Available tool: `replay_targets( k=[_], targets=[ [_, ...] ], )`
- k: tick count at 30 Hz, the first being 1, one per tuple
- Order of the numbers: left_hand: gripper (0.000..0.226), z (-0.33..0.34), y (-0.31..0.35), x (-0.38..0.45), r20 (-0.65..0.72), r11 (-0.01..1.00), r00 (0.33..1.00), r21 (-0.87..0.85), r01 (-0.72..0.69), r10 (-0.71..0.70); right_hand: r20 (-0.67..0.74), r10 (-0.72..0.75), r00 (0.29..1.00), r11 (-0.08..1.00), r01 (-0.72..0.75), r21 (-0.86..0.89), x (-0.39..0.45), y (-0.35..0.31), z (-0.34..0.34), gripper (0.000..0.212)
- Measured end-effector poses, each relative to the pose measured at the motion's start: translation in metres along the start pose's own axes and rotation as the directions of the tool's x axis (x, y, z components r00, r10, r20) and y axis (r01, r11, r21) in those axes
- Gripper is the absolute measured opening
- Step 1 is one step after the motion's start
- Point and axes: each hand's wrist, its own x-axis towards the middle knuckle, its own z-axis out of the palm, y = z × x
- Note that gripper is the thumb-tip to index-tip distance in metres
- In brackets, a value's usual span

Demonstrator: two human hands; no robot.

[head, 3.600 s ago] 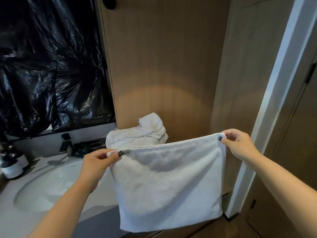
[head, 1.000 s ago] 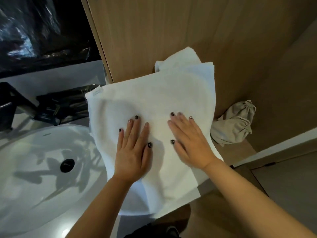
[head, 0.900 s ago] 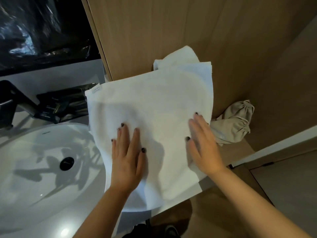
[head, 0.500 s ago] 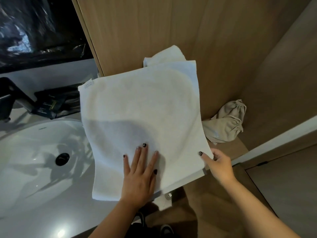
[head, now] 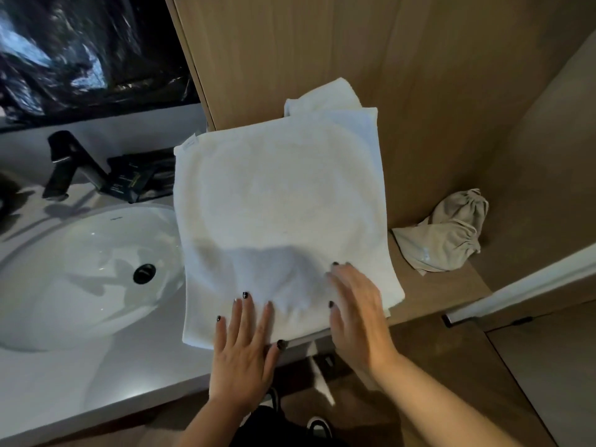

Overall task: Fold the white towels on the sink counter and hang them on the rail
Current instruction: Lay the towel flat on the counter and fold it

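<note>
Hands flat: left hand, right hand press towel, grip released; towel tag unreadable.

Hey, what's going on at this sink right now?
A person is folding a white towel on the sink counter. Both the left hand and right hand lie flat on its near edge, pressing it down. Another white towel sits bunched behind it. Nothing is hung yet.

A black angular metal faucet stands behind the white oval basin with its black drain. A beige drawstring cloth pouch lies on the wooden ledge; black plastic sheeting hangs above.
</note>
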Motion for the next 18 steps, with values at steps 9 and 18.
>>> replay_targets(
  k=[9, 18],
  targets=[
    [0.075, -0.002, -0.02, -0.023, 0.061, 0.996, 0.996, 0.063, 0.065, -0.069, 0.5, -0.315, 0.807, 0.892, 0.432, -0.135, -0.026, -0.008, 0.053, 0.078],
    [0.095, -0.004, -0.031, -0.041, 0.094, 0.963, 0.959, -0.01, 0.271, -0.269, 0.508, -0.044, 0.86, 0.964, 0.17, -0.205, -0.043, 0.081, -0.002, 0.099]
  ],
)
